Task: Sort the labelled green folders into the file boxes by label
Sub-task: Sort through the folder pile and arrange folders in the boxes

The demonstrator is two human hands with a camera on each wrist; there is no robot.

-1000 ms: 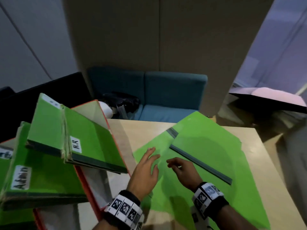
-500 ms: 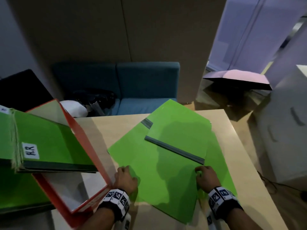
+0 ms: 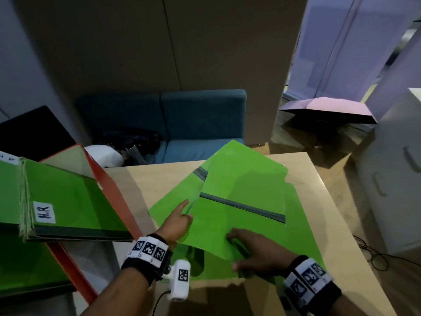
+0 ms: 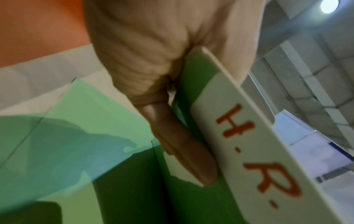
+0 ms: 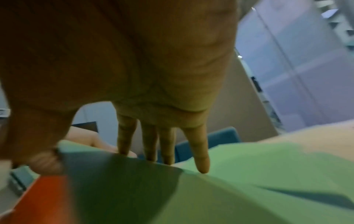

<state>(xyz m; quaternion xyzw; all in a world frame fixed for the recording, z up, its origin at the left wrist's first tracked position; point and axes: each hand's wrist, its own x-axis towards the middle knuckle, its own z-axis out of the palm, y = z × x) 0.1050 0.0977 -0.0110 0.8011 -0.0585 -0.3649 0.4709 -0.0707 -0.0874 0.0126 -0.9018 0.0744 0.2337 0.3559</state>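
Note:
Several green folders lie spread on the wooden table (image 3: 319,201). The top green folder (image 3: 239,195), with a grey spine strip, is raised at its near left edge. My left hand (image 3: 182,215) pinches that left edge, index finger stretched forward. In the left wrist view my left hand (image 4: 189,151) sits beside a white label (image 4: 249,151) reading "H.R." in red. My right hand (image 3: 241,249) holds the folder's near corner, fingers on top and thumb below; the right wrist view shows the fingers (image 5: 162,151) over the folder (image 5: 249,174). A red file box (image 3: 109,190) at the left holds green folders (image 3: 75,201) labelled "H.R" (image 3: 44,215).
Another green stack (image 3: 27,270) fills the lower left. Behind the table stands a blue sofa (image 3: 200,124) with a black bag (image 3: 132,140). A pink umbrella (image 3: 328,110) lies on the floor and a white cabinet (image 3: 398,179) stands at the right.
Both hands were at the near edge of the flat folders. My left hand has moved up to the top folder's left edge, my right hand shifted left, and the folder has lifted.

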